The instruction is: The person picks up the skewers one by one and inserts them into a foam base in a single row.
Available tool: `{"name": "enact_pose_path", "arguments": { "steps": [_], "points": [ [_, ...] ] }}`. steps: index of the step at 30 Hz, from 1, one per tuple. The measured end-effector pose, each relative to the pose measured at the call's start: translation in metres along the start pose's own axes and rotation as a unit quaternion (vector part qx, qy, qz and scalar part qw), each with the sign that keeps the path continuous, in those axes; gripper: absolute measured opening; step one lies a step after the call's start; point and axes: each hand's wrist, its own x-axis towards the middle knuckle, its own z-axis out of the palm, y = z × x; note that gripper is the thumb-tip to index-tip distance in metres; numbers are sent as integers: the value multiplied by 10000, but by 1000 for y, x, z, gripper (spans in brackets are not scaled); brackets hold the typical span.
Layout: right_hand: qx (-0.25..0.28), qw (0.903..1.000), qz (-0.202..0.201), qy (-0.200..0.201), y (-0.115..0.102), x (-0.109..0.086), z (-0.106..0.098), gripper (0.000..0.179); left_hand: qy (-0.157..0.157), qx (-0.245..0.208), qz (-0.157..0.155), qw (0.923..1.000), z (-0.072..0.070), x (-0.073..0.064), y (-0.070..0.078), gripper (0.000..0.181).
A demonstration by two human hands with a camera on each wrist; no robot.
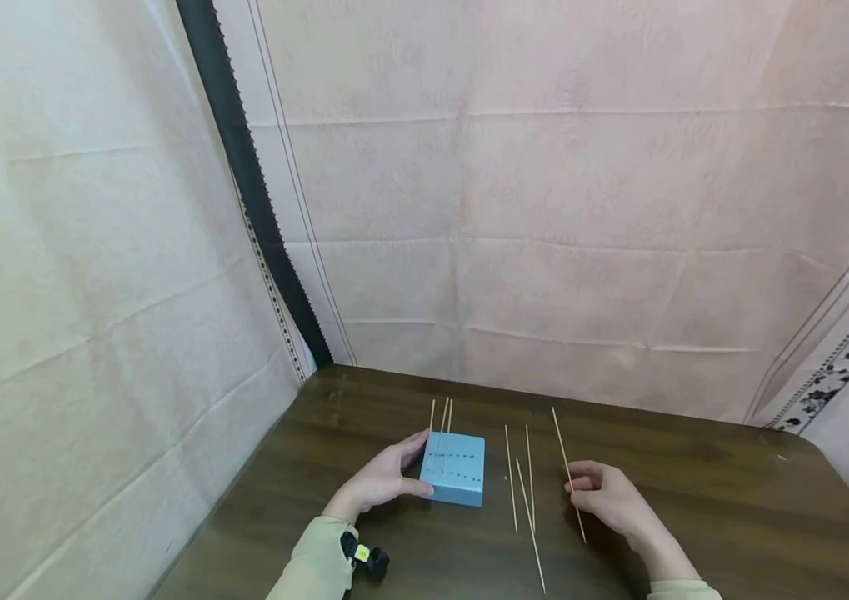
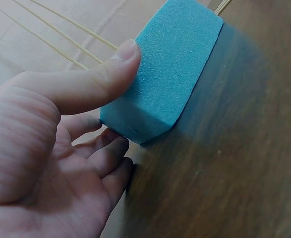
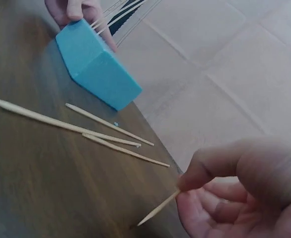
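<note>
A blue foam block (image 1: 461, 467) with rows of small holes in its top sits on the brown table. My left hand (image 1: 382, 482) grips it from the left side, thumb (image 2: 96, 89) against the near face and fingers around the far side. Three thin wooden skewers (image 1: 450, 414) stand upright in holes near the block's left end. To the right, my right hand (image 1: 611, 498) pinches another skewer (image 3: 158, 209) between thumb and fingers, its pointed tip close to the tabletop. Between the hands lie three loose skewers (image 1: 536, 558), two of them touching or crossing.
The dark wooden table (image 1: 739, 508) reaches back to a pale cloth curtain (image 1: 581, 208). Another cloth (image 1: 94, 292) hangs along the left edge. A tiny blue crumb (image 3: 116, 124) lies by the loose skewers. A black device is strapped on the left wrist (image 1: 364, 554).
</note>
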Motion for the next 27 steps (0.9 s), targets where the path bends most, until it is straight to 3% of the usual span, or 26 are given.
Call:
{"name": "enact_pose_path", "arguments": {
  "steps": [5, 14, 21, 27],
  "points": [
    [965, 9947, -284, -215, -6, -2, 3, 48, -16, 8, -7, 10000, -1, -1, 0, 101],
    [2306, 9697, -720, 370, -34, -2, 40, 50, -58, -123, 54, 9999, 4, -1, -1, 100],
    [2888, 9481, -1037, 834, -56, 7, 83, 51, -77, -173, 128, 9997, 3, 3, 0, 101],
    [3099, 9401, -1247, 683, -73, 12, 109, 68, -31, -60, 102, 9999, 1, 3, 2, 101]
  ]
}}
